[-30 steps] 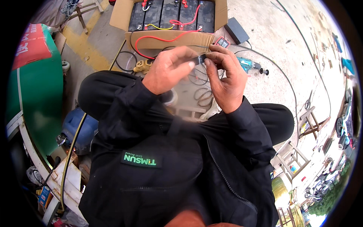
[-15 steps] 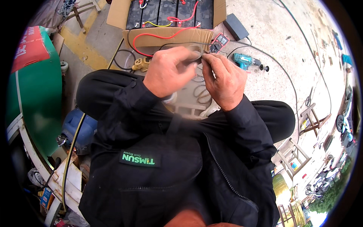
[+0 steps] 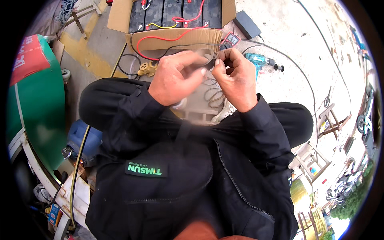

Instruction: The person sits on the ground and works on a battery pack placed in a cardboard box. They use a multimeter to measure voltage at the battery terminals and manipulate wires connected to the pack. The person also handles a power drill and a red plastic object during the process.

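Both my hands are raised in front of my lap, at a grey-brown ring (image 3: 206, 58) that looks like a roll of tape. Slightly blurred, my left hand (image 3: 174, 78) curls round it, its fingers behind the ring and its thumb near the lower edge. Close beside it, my right hand (image 3: 236, 80) pinches a dark end at the ring's right side between thumb and forefinger. Just beyond is an open cardboard box (image 3: 176, 40) of black batteries (image 3: 172, 12). Red wire (image 3: 160, 38) and a short yellow wire (image 3: 163, 26) run over them.
Right of the box lie a red multimeter (image 3: 232, 39), a black power adapter (image 3: 247, 25) and a teal cordless drill (image 3: 258, 60). A yellow connector (image 3: 148, 69) sits left of my hands. Dark cables cross the floor. A blue jug (image 3: 82, 138) and green panel (image 3: 40, 112) stand left.
My right hand has shifted slightly down and its fingers have opened a little around the pinch. The ring shows more clearly. The whole view has shifted slightly.
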A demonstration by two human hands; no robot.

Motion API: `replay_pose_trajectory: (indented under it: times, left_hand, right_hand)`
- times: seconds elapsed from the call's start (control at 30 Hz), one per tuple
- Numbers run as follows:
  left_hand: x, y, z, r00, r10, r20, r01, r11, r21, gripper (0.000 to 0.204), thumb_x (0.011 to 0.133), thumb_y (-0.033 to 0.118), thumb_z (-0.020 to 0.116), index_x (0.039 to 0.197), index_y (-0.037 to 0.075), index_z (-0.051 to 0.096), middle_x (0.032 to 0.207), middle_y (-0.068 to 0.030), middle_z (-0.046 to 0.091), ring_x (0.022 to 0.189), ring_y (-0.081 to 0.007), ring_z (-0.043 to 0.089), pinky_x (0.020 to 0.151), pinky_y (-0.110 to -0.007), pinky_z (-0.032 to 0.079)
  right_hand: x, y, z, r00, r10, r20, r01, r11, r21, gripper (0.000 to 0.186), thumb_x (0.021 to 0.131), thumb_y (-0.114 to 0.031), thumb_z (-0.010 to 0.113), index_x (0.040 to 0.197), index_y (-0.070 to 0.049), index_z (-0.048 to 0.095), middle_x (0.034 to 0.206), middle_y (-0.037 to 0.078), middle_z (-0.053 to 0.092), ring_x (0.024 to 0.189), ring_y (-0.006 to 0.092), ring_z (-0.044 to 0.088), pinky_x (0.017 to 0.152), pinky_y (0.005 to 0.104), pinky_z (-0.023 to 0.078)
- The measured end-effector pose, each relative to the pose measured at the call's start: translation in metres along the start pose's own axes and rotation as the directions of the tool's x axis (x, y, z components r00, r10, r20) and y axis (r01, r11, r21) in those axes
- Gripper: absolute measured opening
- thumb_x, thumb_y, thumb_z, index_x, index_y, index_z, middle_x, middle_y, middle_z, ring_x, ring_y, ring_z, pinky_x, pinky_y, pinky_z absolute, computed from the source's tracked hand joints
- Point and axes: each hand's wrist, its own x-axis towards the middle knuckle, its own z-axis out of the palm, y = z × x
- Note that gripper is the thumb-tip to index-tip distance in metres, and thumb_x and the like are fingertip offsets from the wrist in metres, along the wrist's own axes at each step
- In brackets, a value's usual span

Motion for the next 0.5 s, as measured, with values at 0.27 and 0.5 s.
replay_pose_trajectory:
  times: [0.27, 0.5]
  left_hand:
    - [-0.001, -0.001, 0.0, 0.983, -0.175, 0.059, 0.184, 0.917, -0.355, 0.025, 0.09, 0.005, 0.063, 0.113, -0.004, 0.064, 0.079, -0.0002, 0.061, 0.067, -0.004, 0.053, 0.062, -0.021, 0.043]
    - [-0.003, -0.008, 0.002, 0.965, -0.262, 0.019, 0.242, 0.856, -0.456, 0.026, 0.091, 0.008, 0.062, 0.114, -0.004, 0.063, 0.088, -0.0057, 0.067, 0.067, -0.0066, 0.055, 0.062, -0.023, 0.045]
  right_hand:
    - [0.002, -0.002, -0.01, 0.888, 0.374, 0.269, -0.457, 0.637, 0.622, 0.014, 0.093, -0.014, 0.057, 0.099, -0.002, 0.059, 0.077, 0.005, 0.062, 0.063, 0.0126, 0.059, 0.056, 0.0237, 0.046]
    - [0.005, 0.003, -0.011, 0.937, 0.314, 0.153, -0.334, 0.673, 0.66, 0.031, 0.1, -0.029, 0.05, 0.108, -0.001, 0.06, 0.095, 0.008, 0.063, 0.08, 0.0148, 0.061, 0.065, 0.0269, 0.046]
